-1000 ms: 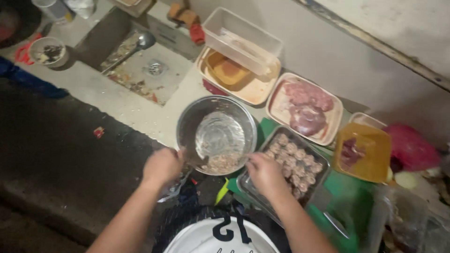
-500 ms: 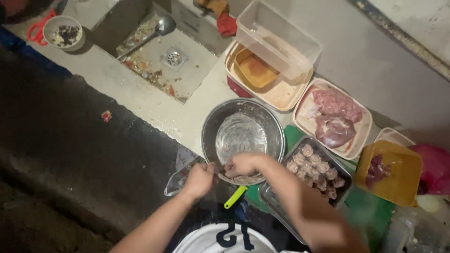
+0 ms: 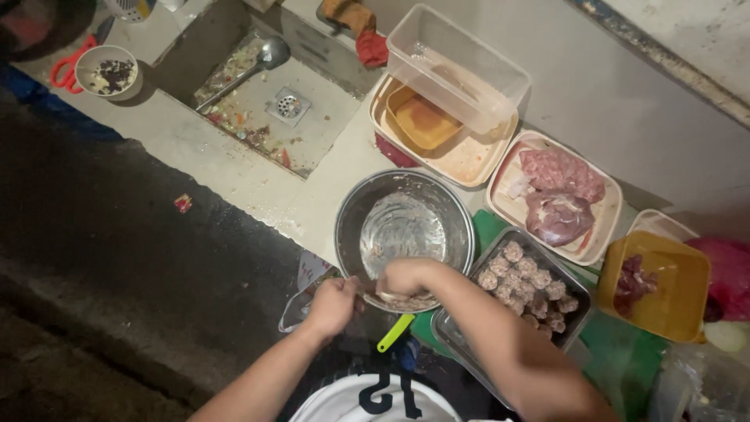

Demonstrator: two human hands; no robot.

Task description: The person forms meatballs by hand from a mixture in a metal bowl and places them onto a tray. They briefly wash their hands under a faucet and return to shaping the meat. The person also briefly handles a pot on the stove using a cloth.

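Observation:
A round steel bowl (image 3: 437, 205) sits on the counter in front of me, smeared with leftover meat mix. My right hand (image 3: 406, 277) reaches into its near side, fingers curled over the mix at the bottom edge. My left hand (image 3: 332, 306) is closed at the bowl's near left rim; what it grips is hidden. A metal tray (image 3: 574, 312) of several raw meatballs lies right of the bowl, under my right forearm. A lime-green handle (image 3: 394, 332) pokes out below the bowl.
A sunken sink (image 3: 305, 137) with food scraps and a ladle (image 3: 262, 62) lies at the back left. Behind the bowl stand stacked plastic tubs (image 3: 461, 70), a tray of raw meat (image 3: 558, 199) and a yellow tub (image 3: 672, 293). A small bowl (image 3: 109, 72) sits far left.
The camera view has drifted, so the bowl and trays sit lower and more to the right. My right hand has moved from the bowl's right rim into the bowl; my left stays at the near rim.

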